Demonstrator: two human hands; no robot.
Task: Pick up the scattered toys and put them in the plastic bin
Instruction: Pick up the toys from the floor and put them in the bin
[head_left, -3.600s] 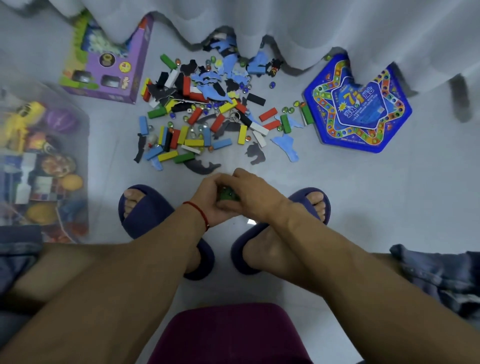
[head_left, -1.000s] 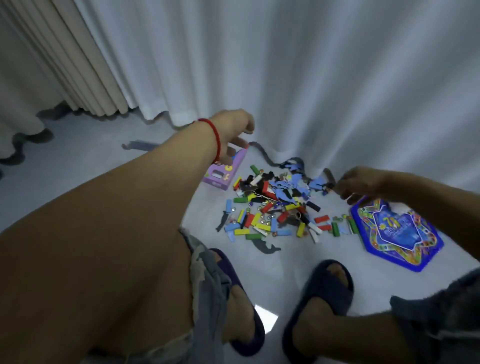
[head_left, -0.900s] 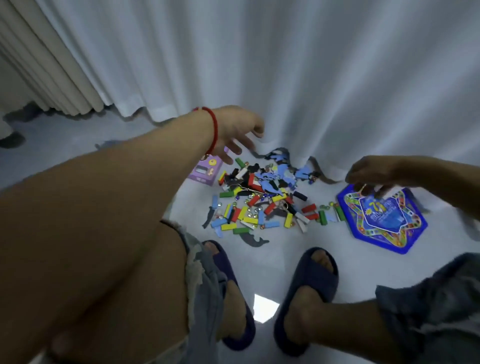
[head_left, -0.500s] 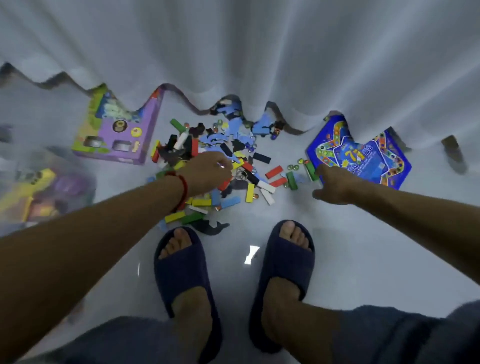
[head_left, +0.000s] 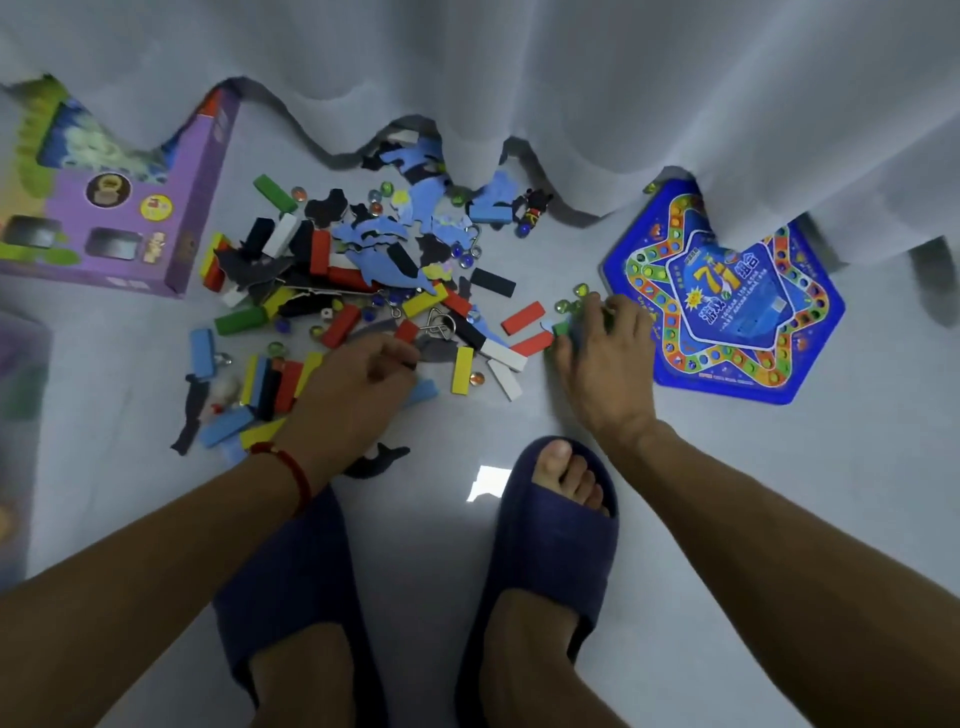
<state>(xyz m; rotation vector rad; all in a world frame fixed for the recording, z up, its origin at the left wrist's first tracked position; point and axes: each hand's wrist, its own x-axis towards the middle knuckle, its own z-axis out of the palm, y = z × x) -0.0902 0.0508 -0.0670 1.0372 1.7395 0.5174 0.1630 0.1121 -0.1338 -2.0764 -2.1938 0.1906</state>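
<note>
Scattered toys (head_left: 363, 270) lie in a pile on the pale floor: coloured wooden blocks, blue and black foam shapes, glass marbles and metal ring puzzles. My left hand (head_left: 358, 384), with a red string on its wrist, is down on the pile's near edge, its fingers curled and pinching a small dark piece (head_left: 413, 365). At the pile's right end my right hand (head_left: 597, 358) curls its fingers round green blocks (head_left: 561, 328), with green marbles (head_left: 569, 304) just beyond the fingertips. The clear plastic bin (head_left: 21, 415) shows only as a blurred edge at far left.
A purple toy box (head_left: 119, 228) lies at the left and a blue star-shaped game board (head_left: 727, 312) at the right, both partly under the white curtain (head_left: 519, 78). My feet in dark blue slippers (head_left: 556, 530) stand just behind the pile.
The view swung from the curtain down to the floor. Both hands came down from mid-air onto the pile; the left slid to its near edge and the right closed on the green blocks.
</note>
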